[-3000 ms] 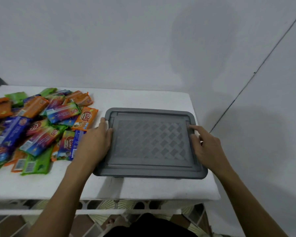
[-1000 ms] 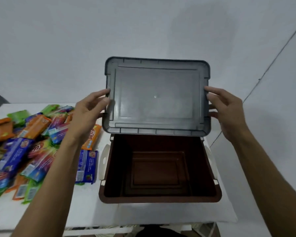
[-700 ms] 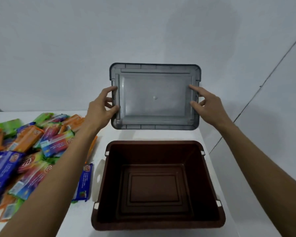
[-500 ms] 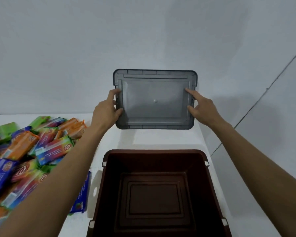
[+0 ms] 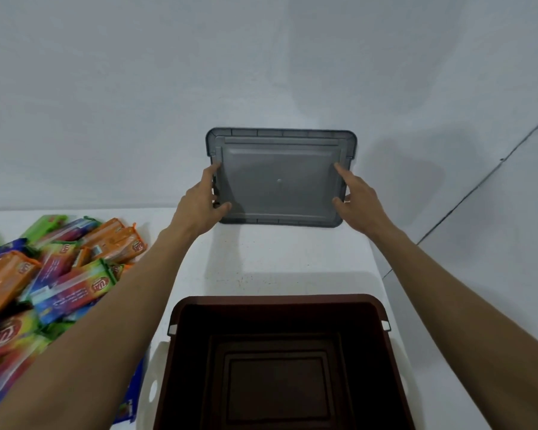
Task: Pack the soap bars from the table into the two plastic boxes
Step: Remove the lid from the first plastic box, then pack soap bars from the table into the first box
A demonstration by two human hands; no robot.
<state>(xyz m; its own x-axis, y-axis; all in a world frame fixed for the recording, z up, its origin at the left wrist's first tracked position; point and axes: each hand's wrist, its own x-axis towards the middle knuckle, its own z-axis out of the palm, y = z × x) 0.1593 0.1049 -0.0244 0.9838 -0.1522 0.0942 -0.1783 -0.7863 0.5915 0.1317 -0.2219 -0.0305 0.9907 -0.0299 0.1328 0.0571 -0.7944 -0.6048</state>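
1. The grey lid (image 5: 280,178) was seated on the brown plastic box (image 5: 277,301) three seconds ago. It is now off, carried up and away from the person to the far side of the counter (image 5: 261,259).
2. It stands nearly upright with its underside facing the person, close to the white wall (image 5: 261,72). I cannot tell whether its lower edge has touched the counter yet.
3. The left grip (image 5: 199,206) holds the lid's left edge, thumb on the near face and fingers wrapped behind. The right grip (image 5: 359,200) holds the right edge the same way. Neither has let go.
4. The box sits at the near edge, open, with nothing in it. Its white side latches hang loose.
5. The soap bars (image 5: 53,274) lie heaped in their coloured wrappers on the counter, left of the box and under the left forearm. None has been packed.
6. Judgement: opening is nearly done. Once the lid is propped or laid down behind the box, both grips will be free to start loading bars.
7. Only one box is in view, so the second still has to be found and opened.
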